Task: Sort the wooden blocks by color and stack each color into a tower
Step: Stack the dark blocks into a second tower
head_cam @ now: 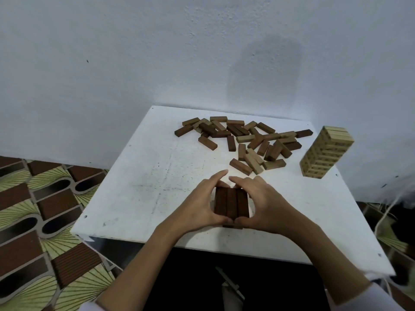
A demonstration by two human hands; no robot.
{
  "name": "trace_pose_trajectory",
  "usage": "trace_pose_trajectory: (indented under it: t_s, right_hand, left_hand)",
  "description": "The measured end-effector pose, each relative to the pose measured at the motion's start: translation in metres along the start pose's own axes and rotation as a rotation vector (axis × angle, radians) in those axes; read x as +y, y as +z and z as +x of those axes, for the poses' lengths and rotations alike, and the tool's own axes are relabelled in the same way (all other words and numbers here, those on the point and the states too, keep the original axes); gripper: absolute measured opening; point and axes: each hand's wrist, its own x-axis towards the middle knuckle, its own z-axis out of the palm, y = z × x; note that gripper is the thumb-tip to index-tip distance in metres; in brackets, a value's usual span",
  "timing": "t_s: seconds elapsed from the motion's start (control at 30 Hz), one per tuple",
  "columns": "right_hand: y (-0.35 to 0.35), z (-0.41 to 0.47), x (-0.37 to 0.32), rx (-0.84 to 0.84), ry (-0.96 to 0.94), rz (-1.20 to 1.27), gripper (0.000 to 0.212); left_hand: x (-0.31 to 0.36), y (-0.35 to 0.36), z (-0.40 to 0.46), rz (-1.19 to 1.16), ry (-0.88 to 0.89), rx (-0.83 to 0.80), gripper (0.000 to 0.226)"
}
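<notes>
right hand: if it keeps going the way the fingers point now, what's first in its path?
The right hand points up-left, so probably the left hand's fingertips, nearly touching over the dark stack. Beyond lies the loose pile; depth unclear.

Both forearms reach forward from the bottom of the view and converge toward the middle. The left hand (198,204) and right hand (261,204) face each other, mirrored, cupped round a dark stack (232,203) from either side. Each index finger arches over the far edge, the two tips near each other but apart. The thumbs meet at the near edge, tips touching (or very nearly so). Palms press in against the stack's sides. A white sleeve edge shows at each arm low in the view.
</notes>
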Motion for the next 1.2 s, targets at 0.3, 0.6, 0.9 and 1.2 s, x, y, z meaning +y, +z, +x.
trace_pose_trajectory:
  t_s: [0.3, 0.6, 0.9, 1.2]
  right_hand:
    - [0.009, -0.005, 0.009, 0.002, 0.108, 0.216, 0.11]
    - [0.022, -0.005, 0.018, -0.001, 0.197, 0.417, 0.11]
    - [0.023, -0.001, 0.021, 0.015, 0.188, 0.444, 0.105]
    - [0.021, 0.0, 0.019, 0.019, 0.174, 0.479, 0.107]
  left_hand:
    - [-0.009, 0.004, -0.002, -0.025, -0.017, -0.013, 0.109]
    - [-0.013, 0.004, 0.0, -0.08, -0.038, -0.005, 0.108]
    - [-0.015, 0.004, 0.004, -0.092, -0.054, -0.004, 0.106]
    - [-0.015, 0.003, 0.005, -0.123, -0.045, -0.016, 0.11]
